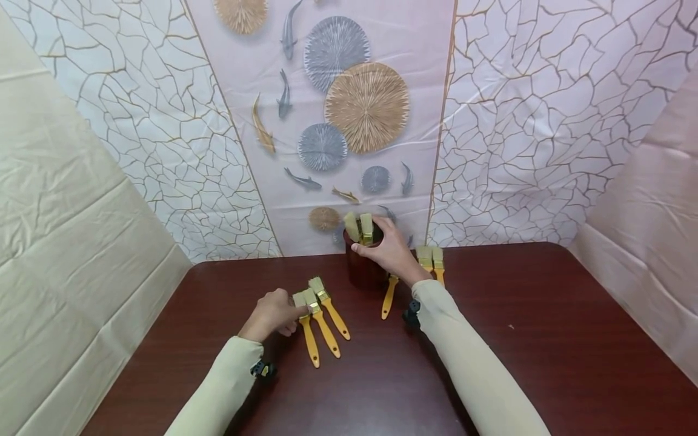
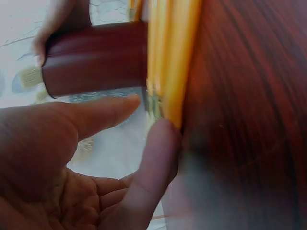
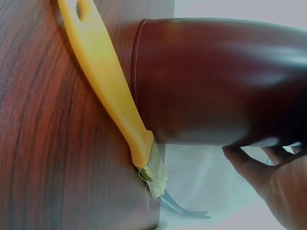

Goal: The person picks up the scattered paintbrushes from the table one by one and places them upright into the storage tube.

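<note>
My right hand (image 1: 394, 249) grips a dark red cylindrical cup (image 1: 361, 267) at its rim, thumb at the front and fingers round the far side. Two paintbrushes (image 1: 366, 229) stand in the cup, bristles up. Beside the cup lies a yellow-handled paintbrush (image 3: 103, 76), its bristle end partly hidden by the right hand in the head view. Over to the left, my left hand (image 1: 275, 312) is at the bristle ends of three paintbrushes (image 1: 325, 330) lying side by side. In the left wrist view its thumb and forefinger (image 2: 158, 158) are apart, the forefinger right against a yellow handle.
Two more paintbrushes (image 1: 431, 257) lie to the right of the cup, partly behind the right forearm. The dark reddish table (image 1: 545, 327) ends at a patterned backdrop (image 1: 507, 151) close behind the cup. Pale cloth (image 1: 71, 242) hangs at both sides.
</note>
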A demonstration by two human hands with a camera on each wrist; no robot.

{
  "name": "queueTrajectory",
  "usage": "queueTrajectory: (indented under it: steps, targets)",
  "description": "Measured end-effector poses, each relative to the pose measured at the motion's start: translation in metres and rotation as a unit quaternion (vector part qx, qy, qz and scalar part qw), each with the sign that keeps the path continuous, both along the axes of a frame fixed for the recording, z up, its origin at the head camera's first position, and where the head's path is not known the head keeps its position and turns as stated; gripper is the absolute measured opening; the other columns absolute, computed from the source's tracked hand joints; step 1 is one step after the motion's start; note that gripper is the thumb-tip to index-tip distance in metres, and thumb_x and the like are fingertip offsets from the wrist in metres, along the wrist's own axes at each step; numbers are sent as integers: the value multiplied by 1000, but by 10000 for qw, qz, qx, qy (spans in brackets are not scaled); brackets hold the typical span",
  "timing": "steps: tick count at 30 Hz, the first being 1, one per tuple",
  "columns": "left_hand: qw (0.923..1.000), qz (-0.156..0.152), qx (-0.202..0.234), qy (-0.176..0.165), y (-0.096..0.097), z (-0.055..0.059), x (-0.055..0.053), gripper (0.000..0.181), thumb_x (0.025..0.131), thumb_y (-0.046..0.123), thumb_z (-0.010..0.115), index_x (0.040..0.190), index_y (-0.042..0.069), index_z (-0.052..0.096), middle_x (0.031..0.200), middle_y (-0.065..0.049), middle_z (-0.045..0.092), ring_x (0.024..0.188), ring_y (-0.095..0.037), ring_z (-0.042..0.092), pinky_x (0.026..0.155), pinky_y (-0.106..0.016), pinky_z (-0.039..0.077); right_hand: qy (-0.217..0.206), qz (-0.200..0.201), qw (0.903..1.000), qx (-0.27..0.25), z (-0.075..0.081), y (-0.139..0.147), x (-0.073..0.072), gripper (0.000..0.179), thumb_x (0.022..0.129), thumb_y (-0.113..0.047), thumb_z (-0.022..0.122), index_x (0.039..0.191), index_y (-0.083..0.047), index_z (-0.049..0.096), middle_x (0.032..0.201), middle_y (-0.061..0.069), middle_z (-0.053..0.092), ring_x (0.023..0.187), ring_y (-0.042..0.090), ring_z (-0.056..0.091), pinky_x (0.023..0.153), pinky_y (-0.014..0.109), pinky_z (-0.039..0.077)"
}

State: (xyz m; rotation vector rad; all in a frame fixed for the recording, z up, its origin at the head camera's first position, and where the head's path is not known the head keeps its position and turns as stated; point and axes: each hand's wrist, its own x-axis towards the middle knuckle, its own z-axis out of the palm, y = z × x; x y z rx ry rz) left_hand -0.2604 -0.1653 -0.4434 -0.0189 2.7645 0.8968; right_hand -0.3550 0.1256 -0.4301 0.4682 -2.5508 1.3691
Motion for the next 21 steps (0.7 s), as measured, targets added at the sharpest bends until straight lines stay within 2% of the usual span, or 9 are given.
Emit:
queueTrajectory:
  steps: [5, 9, 15, 21]
  targets:
    - [9994, 266, -119, 210, -1, -9, -7, 41, 97, 32, 79, 69, 3, 73, 59, -8, 67, 48, -16, 68, 52, -32, 59, -24, 9, 10000, -13, 0, -1, 0, 97, 88, -55, 82, 164, -13, 37, 164, 11, 37, 150, 37, 39, 117, 61, 38]
    - [9986, 474, 75, 221, -1, -12, -10, 37, 94, 29, 82, 69, 3, 74, 60, -8, 68, 48, -17, 68, 51, -32, 59, -33, -2, 10000, 7, -1, -1, 0, 97, 88, -55, 82, 164, -13, 37, 164, 11, 37, 150, 37, 39, 117, 61, 39]
    - [9966, 562, 595, 40, -1, -14, -10, 31, 92, 24, 84, 72, 2, 72, 64, -10, 70, 52, -16, 70, 53, -32, 60, 16, -54, 10000, -9, -2, 0, 0, 96, 88, -55, 82, 163, -13, 39, 163, 11, 39, 150, 37, 39, 117, 61, 38]
    - [9968, 484, 620, 107, -5, -14, -6, 32, 90, 20, 85, 66, 7, 68, 63, -8, 68, 52, -16, 69, 54, -31, 60, 39, -42, 10000, 7, -2, -1, -1, 96, 89, -55, 82, 163, -13, 38, 163, 10, 39, 149, 36, 40, 117, 60, 39]
